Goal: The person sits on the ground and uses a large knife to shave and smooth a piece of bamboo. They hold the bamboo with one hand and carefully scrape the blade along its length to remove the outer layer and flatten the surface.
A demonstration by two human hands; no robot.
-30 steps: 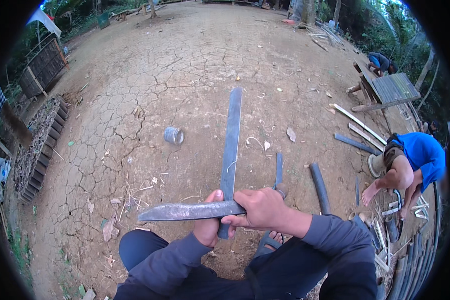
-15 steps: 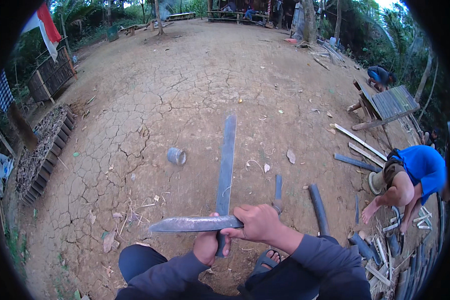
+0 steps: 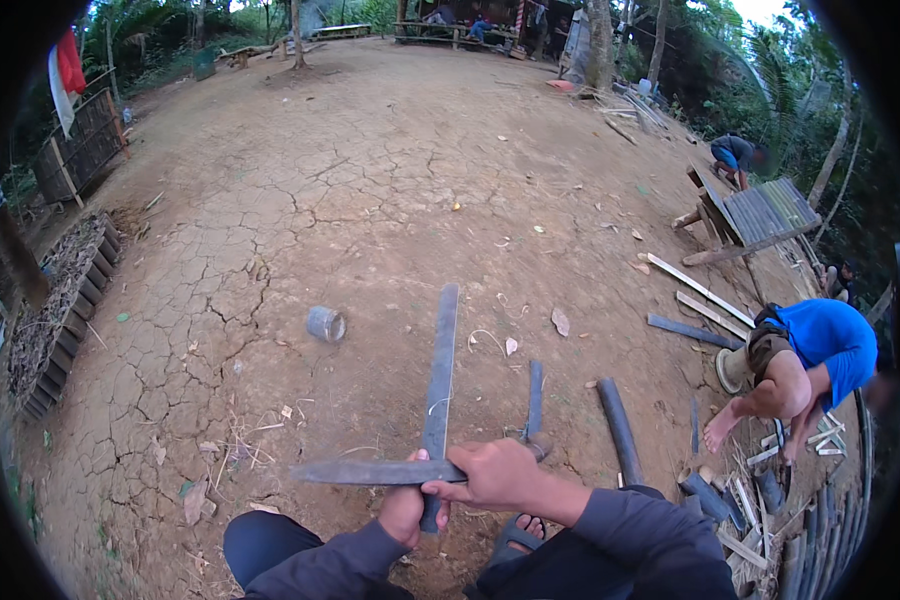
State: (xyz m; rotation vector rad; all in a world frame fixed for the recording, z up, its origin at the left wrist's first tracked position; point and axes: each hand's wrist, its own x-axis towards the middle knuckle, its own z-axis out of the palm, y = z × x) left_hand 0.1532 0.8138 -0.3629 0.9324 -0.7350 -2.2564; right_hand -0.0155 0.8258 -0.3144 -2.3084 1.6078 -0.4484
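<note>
1. Head view: the left hand point(image 3: 402, 515) has its fingers clamped on a long, flat, dark strip point(image 3: 439, 380) near its lower end; the strip points away from the body, above the cracked ground point(image 3: 370, 235).
2. Head view: the right hand point(image 3: 500, 475) has its fingers clamped on the handle of a large knife point(image 3: 360, 473). The blade points left and crosses over the strip; whether they touch, I cannot tell.
3. Head view: left of the strip lies a grey container point(image 3: 325, 323); to its right are a short dark piece point(image 3: 535, 390) and a dark pole point(image 3: 620, 430).
4. Head view: far right, a person in blue point(image 3: 828, 335) bends low.
</note>
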